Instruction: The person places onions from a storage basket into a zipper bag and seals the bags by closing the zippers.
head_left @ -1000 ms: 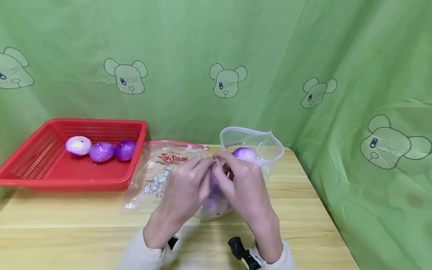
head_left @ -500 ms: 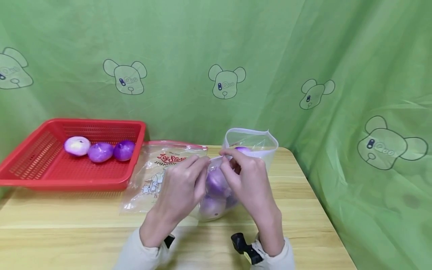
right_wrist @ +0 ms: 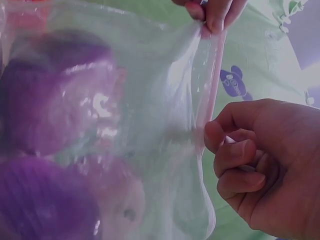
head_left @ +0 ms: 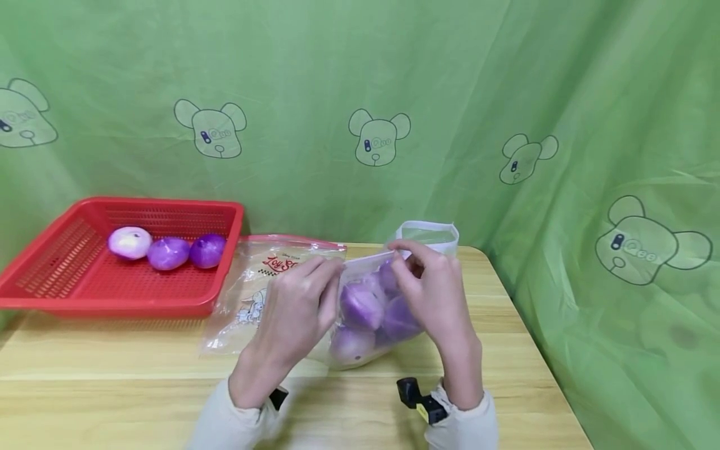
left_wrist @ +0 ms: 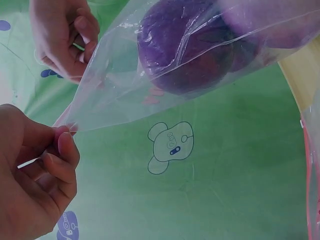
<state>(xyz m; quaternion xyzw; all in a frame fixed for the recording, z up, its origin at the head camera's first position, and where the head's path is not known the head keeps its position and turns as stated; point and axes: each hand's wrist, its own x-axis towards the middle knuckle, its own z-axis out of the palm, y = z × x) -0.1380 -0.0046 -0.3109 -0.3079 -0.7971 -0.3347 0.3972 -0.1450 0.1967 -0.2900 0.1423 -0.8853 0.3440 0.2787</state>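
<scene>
Before a green curtain (head_left: 304,56), my left hand (head_left: 295,306) pinches one corner of a clear bag (right_wrist: 160,110), my right hand (head_left: 435,294) its rim; purple onions (head_left: 362,306) crowd inside, over the wooden table (head_left: 140,394). To its left lie a flat printed bag (head_left: 230,331) and a red basket (head_left: 135,306) holding three more onions (head_left: 169,254).

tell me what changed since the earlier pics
The right hand has moved right along the top edge of the onion bag, the left hand has edged left, and the bag's open mouth has narrowed. Both hands still pinch the bag. The red basket, its three onions and the flat printed bag stayed put.
</scene>
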